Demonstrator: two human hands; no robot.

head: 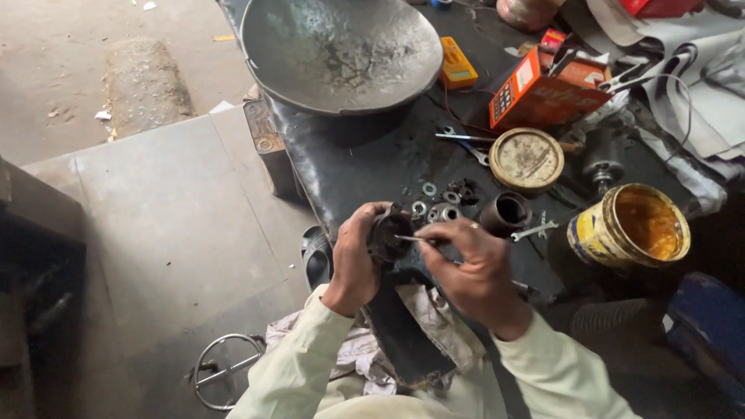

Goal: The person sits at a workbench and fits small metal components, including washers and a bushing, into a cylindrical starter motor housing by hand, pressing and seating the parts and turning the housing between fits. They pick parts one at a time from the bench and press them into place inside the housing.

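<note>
- The left hand (355, 260) is wrapped around a dark round metal part (386, 235), fingers curled tight about its rim, holding it up just in front of the black workbench (349, 167).
- The right hand (473, 268) is closed in a pinch on a thin metal tool (409, 238); the tool's tip reaches into the face of the dark round part.
- Just beyond the dark round part, small washers and rings (434, 202) lie scattered on the workbench.
- To the right of the part stands a short dark metal sleeve (505, 212), mouth up.
- Farther right of the part, an open yellow tin (632, 229) holds what looks like amber grease, though the blur makes this uncertain.
- A round rusty lid (527, 159) lies beyond the sleeve.
- A wide grey metal pan (340, 53) sits well beyond the part.
</note>
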